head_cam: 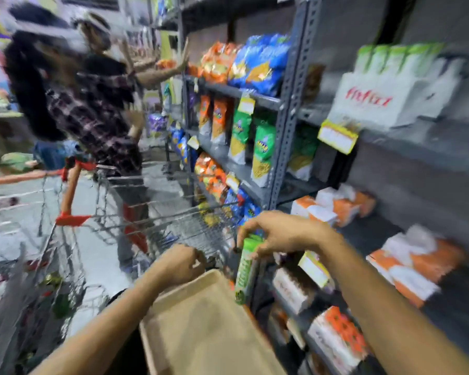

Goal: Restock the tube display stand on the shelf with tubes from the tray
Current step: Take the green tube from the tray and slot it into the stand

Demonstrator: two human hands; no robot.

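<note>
My right hand (279, 234) grips the top of a green tube (245, 269), which hangs upright above the far right corner of the beige tray (206, 328). The tray's visible surface is bare. My left hand (178, 263) curls over the tray's far edge; whether it grips the edge is blurred. The white tube display stand (379, 101) with red lettering sits on the upper right shelf, holding several green-capped white tubes (390, 56). The whole view is smeared by motion.
A wire shopping cart (136, 220) with red handles stands just beyond the tray. Another person in a plaid shirt (92, 109) reaches to the snack shelves (241, 125) on the left. Orange and white boxes (406, 261) fill the lower right shelves.
</note>
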